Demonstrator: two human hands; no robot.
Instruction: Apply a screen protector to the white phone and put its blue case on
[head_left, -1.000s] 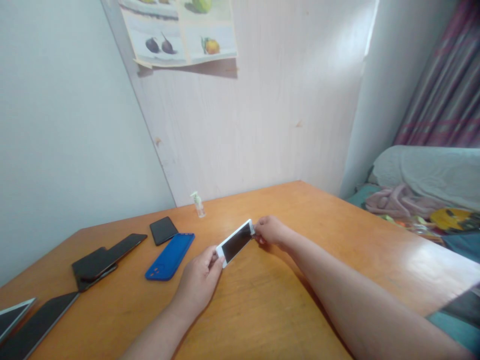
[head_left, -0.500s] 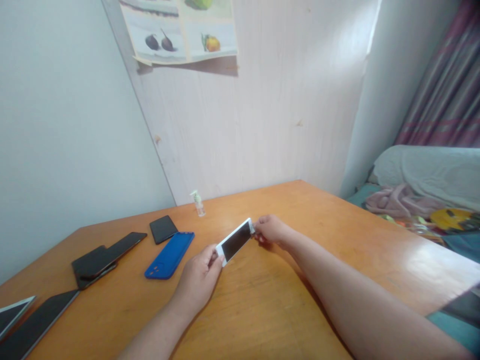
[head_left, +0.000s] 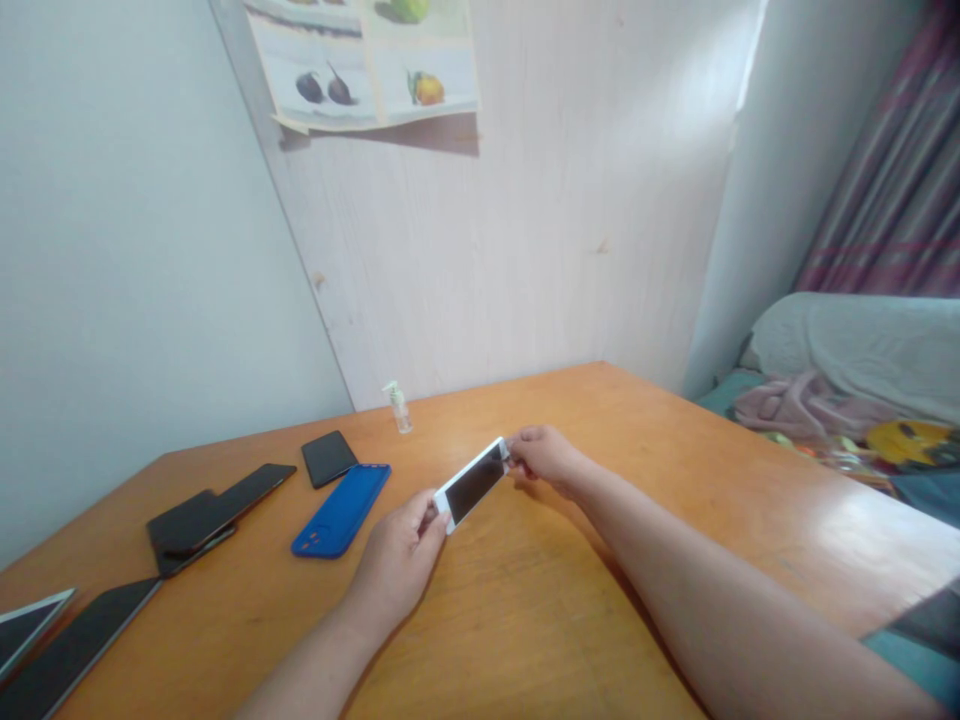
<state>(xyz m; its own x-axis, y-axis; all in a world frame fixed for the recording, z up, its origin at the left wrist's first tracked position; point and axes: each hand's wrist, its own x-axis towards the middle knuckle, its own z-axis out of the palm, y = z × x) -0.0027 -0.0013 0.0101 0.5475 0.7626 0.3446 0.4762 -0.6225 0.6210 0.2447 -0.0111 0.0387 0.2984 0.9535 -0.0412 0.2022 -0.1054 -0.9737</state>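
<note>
A white smartphone (head_left: 477,484) with a dark screen is tilted above the wooden table, its screen facing me. My left hand (head_left: 409,545) is closed around its lower left end, thumb on the front. At the opposite, upper right end, my right hand (head_left: 532,455) has its fingers pinched together against the phone's edge. What lies between those fingertips is too small and partly hidden to make out. Left of my left hand, a blue phone case (head_left: 341,512) lies on the table, touching or very near a black phone (head_left: 328,458).
Several dark phones or tablets lie at the left, including a stacked pair (head_left: 217,515) and a long dark device (head_left: 90,645). A white-edged device (head_left: 34,625) is cut off at the frame's edge. A small clear pump bottle (head_left: 400,412) stands near the table's back edge.
My right fingertips have come slightly closer to the phone's upper right end. The phone and my left hand keep nearly the same pose; the view has shifted slightly.
</note>
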